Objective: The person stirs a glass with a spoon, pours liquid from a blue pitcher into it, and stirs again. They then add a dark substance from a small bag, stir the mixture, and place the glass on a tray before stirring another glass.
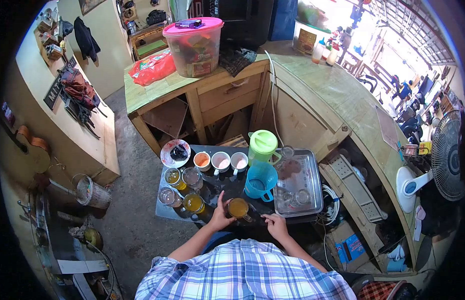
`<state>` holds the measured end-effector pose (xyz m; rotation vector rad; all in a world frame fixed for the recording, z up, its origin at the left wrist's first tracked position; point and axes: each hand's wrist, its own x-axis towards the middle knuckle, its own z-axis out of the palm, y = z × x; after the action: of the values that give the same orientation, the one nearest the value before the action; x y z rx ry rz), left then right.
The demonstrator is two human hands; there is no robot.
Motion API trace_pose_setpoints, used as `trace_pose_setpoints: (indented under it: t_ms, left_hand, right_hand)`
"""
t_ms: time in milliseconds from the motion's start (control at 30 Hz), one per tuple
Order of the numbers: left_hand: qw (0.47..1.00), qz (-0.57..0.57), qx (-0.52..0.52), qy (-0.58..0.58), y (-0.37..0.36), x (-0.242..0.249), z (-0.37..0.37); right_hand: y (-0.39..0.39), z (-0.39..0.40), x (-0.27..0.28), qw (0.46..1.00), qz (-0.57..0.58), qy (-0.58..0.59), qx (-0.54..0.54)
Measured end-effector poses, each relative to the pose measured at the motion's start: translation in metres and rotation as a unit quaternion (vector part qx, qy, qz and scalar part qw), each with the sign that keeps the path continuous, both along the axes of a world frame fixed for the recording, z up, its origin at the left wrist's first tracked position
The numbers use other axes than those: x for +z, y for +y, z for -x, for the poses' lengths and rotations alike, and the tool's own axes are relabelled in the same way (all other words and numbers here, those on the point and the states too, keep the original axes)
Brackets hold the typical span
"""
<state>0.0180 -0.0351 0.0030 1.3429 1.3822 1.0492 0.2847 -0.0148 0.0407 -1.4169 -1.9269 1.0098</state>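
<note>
At the front edge of the low dark table, my left hand (220, 216) is curved against the left side of a glass mug (238, 207) of amber drink. One of its fingers points up. My right hand (277, 226) is closed just right of the mug, pinching a thin metal utensil, perhaps a spoon (265, 216), that points toward the mug. Left of my hands stand another mug of amber drink (194, 203), a yellow-filled glass (173, 177) and paler glasses (168, 196). A blue pitcher (260, 181) stands behind the mug, close to a green lidded pitcher (263, 146).
Behind the glasses are white cups (221, 161) and a plate (166, 156) with a dark plastic bag. A clear tray (312, 187) with upturned glasses lies at right. A wooden counter (317, 82) curves around the table, bearing a pink-lidded tub (193, 50) and a fan (447, 155).
</note>
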Motion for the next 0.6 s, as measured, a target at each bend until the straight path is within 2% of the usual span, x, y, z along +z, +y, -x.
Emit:
trace_pose_setpoints:
  t_ms: [133, 200, 333, 433, 500, 533, 600]
  left_hand:
    - [1.000, 0.014, 0.003, -0.001, -0.001, 0.007, -0.003]
    - [0.999, 0.015, 0.025, 0.037, -0.004, 0.010, -0.007]
    - [0.995, 0.014, 0.050, 0.084, -0.010, 0.008, -0.013]
    - [0.990, 0.021, 0.051, 0.131, -0.009, 0.006, -0.013]
    - [0.998, -0.043, 0.028, 0.035, -0.004, 0.001, -0.014]
    - [0.998, -0.045, 0.029, 0.034, -0.004, -0.002, -0.016]
    - [0.996, -0.016, 0.052, -0.069, -0.008, -0.009, -0.021]
  right_hand:
    - [0.014, 0.021, -0.005, 0.999, -0.043, -0.002, -0.008]
    - [0.018, 0.028, -0.008, 0.999, -0.034, 0.014, -0.012]
    - [0.002, 0.006, -0.004, 0.998, -0.055, -0.014, 0.007]
    - [-0.006, -0.003, -0.001, 1.000, 0.008, -0.009, 0.019]
    - [0.000, 0.008, 0.001, 1.000, -0.011, -0.008, 0.015]
    - [0.005, 0.014, 0.002, 0.999, -0.031, -0.005, 0.015]
    - [0.010, 0.021, 0.003, 0.999, -0.041, 0.007, 0.016]
